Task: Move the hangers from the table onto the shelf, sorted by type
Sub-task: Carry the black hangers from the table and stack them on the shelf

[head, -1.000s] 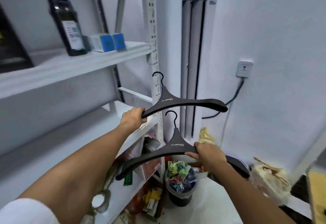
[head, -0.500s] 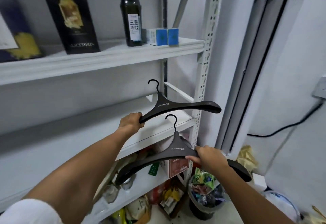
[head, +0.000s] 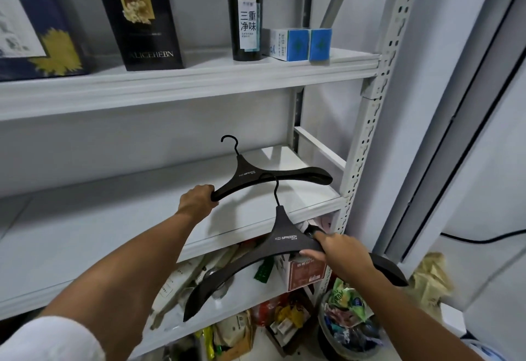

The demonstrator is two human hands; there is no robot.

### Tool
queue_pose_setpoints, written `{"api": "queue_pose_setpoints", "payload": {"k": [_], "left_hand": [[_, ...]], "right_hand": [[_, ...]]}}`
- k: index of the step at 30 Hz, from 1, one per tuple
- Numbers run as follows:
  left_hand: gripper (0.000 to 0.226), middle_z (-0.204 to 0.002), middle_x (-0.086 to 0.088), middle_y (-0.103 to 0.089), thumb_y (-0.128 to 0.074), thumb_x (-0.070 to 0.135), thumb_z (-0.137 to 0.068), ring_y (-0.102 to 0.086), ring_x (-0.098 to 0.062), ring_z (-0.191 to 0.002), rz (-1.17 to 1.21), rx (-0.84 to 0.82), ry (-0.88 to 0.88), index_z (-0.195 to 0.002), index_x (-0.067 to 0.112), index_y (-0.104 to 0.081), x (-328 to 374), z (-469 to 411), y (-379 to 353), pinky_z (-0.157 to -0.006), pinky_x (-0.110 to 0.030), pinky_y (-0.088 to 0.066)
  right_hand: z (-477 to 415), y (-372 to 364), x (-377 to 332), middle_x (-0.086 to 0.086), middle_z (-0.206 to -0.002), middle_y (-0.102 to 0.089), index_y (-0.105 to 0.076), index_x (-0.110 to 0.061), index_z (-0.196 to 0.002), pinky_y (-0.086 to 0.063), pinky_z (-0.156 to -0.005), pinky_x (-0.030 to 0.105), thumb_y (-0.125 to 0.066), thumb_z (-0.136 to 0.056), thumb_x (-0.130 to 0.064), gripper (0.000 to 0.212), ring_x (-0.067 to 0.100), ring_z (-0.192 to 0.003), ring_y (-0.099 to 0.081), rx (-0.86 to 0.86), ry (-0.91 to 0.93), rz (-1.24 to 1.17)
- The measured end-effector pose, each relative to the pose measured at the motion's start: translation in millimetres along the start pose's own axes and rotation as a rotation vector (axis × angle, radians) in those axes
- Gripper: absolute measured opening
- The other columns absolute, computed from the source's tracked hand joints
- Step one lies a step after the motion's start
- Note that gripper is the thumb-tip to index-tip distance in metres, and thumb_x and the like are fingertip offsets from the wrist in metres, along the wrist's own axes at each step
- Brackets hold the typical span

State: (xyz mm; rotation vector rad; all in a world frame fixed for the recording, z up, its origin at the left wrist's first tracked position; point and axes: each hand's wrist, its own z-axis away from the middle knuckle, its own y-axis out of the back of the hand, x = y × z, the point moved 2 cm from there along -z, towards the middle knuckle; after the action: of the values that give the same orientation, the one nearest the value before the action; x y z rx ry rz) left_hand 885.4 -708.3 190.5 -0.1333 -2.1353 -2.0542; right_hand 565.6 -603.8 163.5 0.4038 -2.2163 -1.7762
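Note:
Two wide black hangers with thin hooks are in my hands. My left hand (head: 197, 200) grips the left arm of the upper black hanger (head: 250, 174), which hovers over the right end of the white middle shelf (head: 113, 218). My right hand (head: 341, 252) grips the lower black hanger (head: 281, 242) near its neck, in front of the shelf's edge and lower down. The lower hanger's hook crosses in front of the upper hanger's right arm.
The upper shelf (head: 199, 76) holds dark boxes (head: 136, 16), a dark bottle (head: 246, 13) and small blue-white boxes (head: 299, 44). The perforated upright post (head: 367, 138) stands at the right. Packets and cartons crowd the lower shelf, and a full bin (head: 350, 323) stands below.
The view has swung left and closer to the shelving. My left hand has carried the upper hanger in over the middle shelf. My right hand with the lower hanger followed towards the shelf's edge.

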Motion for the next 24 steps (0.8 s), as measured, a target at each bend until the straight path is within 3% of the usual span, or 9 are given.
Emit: {"api": "queue_pose_setpoints", "payload": {"k": [4, 6, 8, 9, 10, 13, 16, 20, 24], "left_hand": [[0.020, -0.095, -0.007, -0.062, -0.055, 0.030, -0.091, -0.054, -0.023, -0.070, -0.019, -0.039, 0.019, -0.101, 0.013, -0.057, -2, -33, -13, -0.066, -0.029, -0.039], [0.020, -0.098, -0.007, -0.063, -0.054, 0.030, -0.091, -0.054, -0.023, -0.074, -0.029, -0.066, 0.020, -0.102, 0.014, -0.057, 2, -54, -21, -0.068, -0.029, -0.039], [0.020, -0.100, -0.007, -0.062, -0.054, 0.030, -0.091, -0.057, -0.024, -0.081, -0.044, -0.088, 0.012, -0.103, 0.015, -0.058, 7, -74, -29, -0.070, -0.030, -0.040], [0.020, -0.098, -0.006, -0.062, -0.053, 0.030, -0.091, -0.058, -0.024, -0.084, -0.048, -0.093, 0.007, -0.103, 0.015, -0.058, 9, -85, -34, -0.070, -0.030, -0.039], [0.020, -0.096, -0.006, -0.061, -0.053, 0.030, -0.092, -0.057, -0.023, -0.084, -0.051, -0.093, 0.002, -0.103, 0.015, -0.058, 11, -96, -38, -0.069, -0.030, -0.039], [0.020, -0.089, -0.002, -0.056, -0.052, 0.031, -0.092, -0.052, -0.020, -0.078, -0.058, -0.110, -0.004, -0.102, 0.015, -0.058, 13, -125, -50, -0.069, -0.029, -0.039], [0.019, -0.088, -0.001, -0.059, -0.051, 0.032, -0.090, -0.055, -0.020, -0.073, -0.063, -0.158, 0.007, -0.100, 0.018, -0.059, 9, -154, -60, -0.068, -0.027, -0.044], [0.021, -0.095, -0.002, -0.061, -0.051, 0.034, -0.089, -0.055, -0.018, -0.075, -0.100, -0.197, 0.023, -0.102, 0.019, -0.058, -1, -184, -69, -0.067, -0.025, -0.042], [0.021, -0.101, -0.003, -0.061, -0.051, 0.033, -0.089, -0.060, -0.020, -0.088, -0.102, -0.234, 0.024, -0.102, 0.017, -0.057, 0, -206, -76, -0.072, -0.026, -0.043]], "right_hand": [[-36, -8, 20, 0.004, -0.078, -0.065, -0.057, -0.014, -0.101, -0.042, -0.054, 0.030, 0.033, -0.055, -0.082, 0.123, 0.023, -0.071, -0.066, 0.021, -0.020, 0.019], [-56, -11, 26, 0.006, -0.083, -0.067, -0.057, -0.014, -0.104, -0.045, -0.059, 0.031, 0.022, -0.060, -0.083, 0.114, 0.025, -0.077, -0.067, 0.014, -0.017, 0.033], [-75, -15, 35, 0.006, -0.090, -0.067, -0.053, -0.016, -0.109, -0.044, -0.063, 0.031, 0.010, -0.062, -0.083, 0.103, 0.025, -0.084, -0.067, -0.015, -0.019, 0.037], [-85, -17, 40, 0.005, -0.089, -0.067, -0.052, -0.017, -0.108, -0.044, -0.062, 0.031, 0.012, -0.061, -0.083, 0.104, 0.024, -0.083, -0.066, -0.029, -0.022, 0.048], [-94, -19, 46, 0.004, -0.087, -0.066, -0.052, -0.017, -0.106, -0.044, -0.062, 0.031, 0.014, -0.063, -0.084, 0.104, 0.024, -0.081, -0.066, -0.045, -0.023, 0.060], [-118, -27, 58, 0.007, -0.091, -0.067, -0.051, -0.015, -0.106, -0.038, -0.059, 0.030, -0.004, -0.076, -0.081, 0.087, 0.026, -0.084, -0.066, -0.090, -0.036, 0.069], [-143, -36, 70, 0.005, -0.088, -0.068, -0.052, -0.015, -0.105, -0.036, -0.058, 0.029, 0.026, -0.051, -0.084, 0.118, 0.024, -0.081, -0.067, -0.072, -0.039, 0.093], [-171, -46, 81, 0.004, -0.094, -0.067, -0.052, -0.017, -0.106, -0.037, -0.064, 0.030, 0.033, -0.041, -0.084, 0.126, 0.025, -0.088, -0.066, -0.090, -0.075, 0.007], [-195, -50, 83, 0.004, -0.089, -0.067, -0.056, -0.017, -0.103, -0.037, -0.062, 0.029, 0.040, -0.039, -0.083, 0.133, 0.024, -0.083, -0.066, -0.022, -0.073, -0.019]]}}
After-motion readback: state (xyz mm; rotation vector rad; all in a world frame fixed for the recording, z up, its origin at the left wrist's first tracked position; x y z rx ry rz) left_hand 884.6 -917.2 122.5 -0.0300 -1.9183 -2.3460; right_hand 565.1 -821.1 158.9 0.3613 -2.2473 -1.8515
